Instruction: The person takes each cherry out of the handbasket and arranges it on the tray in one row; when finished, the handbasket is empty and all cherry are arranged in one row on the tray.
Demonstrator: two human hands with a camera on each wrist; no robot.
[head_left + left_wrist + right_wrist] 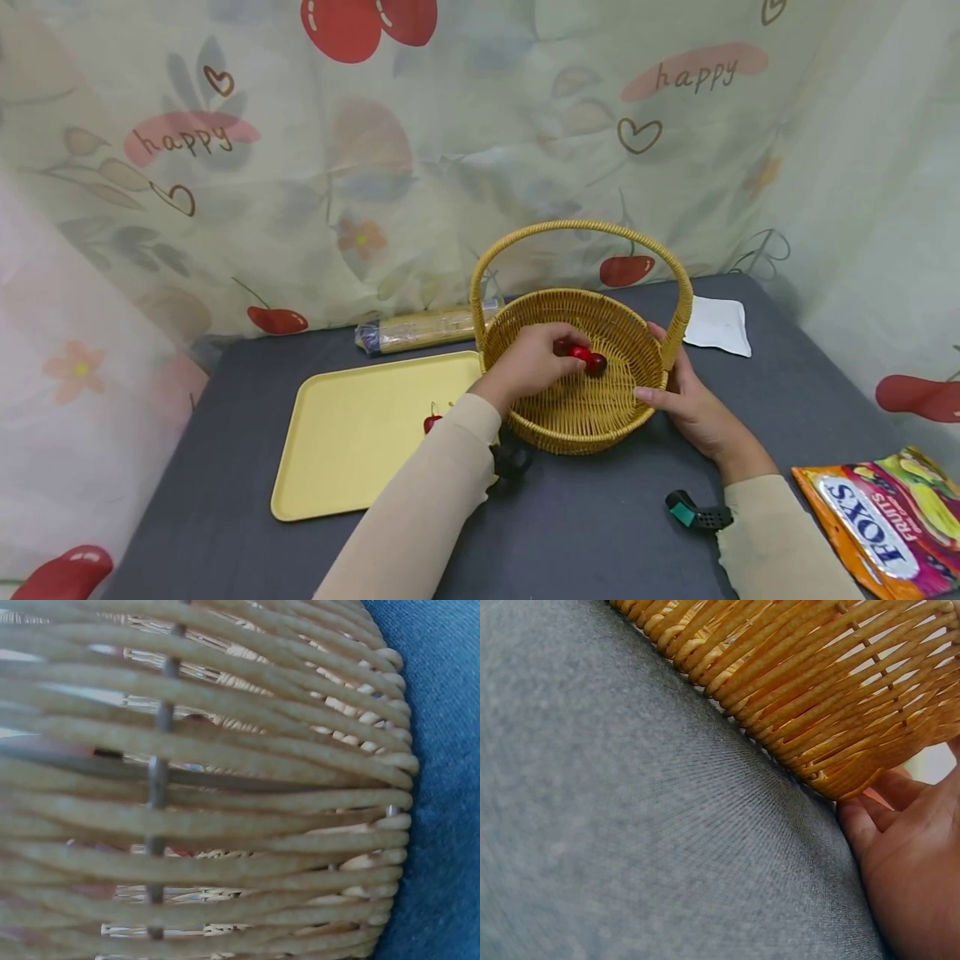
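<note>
A wicker basket (570,423) with a tall arched handle stands on the dark cloth. My left hand (531,360) reaches inside it over the near left rim, thumb and fingers bent around dark red cherries (596,364) near the basket's middle. With the thumb over the rim and the fingers outside, my right hand (708,421) grips the basket's right side. The right wrist view shows that hand (919,840) against the woven wall (802,697). Only the wicker wall (225,817) fills most of the left wrist view, hiding the left hand's fingers.
Left of the basket lies a yellow tray (337,442); a cherry (432,422) on it is partly covered by the left sleeve. Behind are a wrapped bundle (427,329) and a white packet (716,325). A Fox's candy bag (885,521) lies at the front right.
</note>
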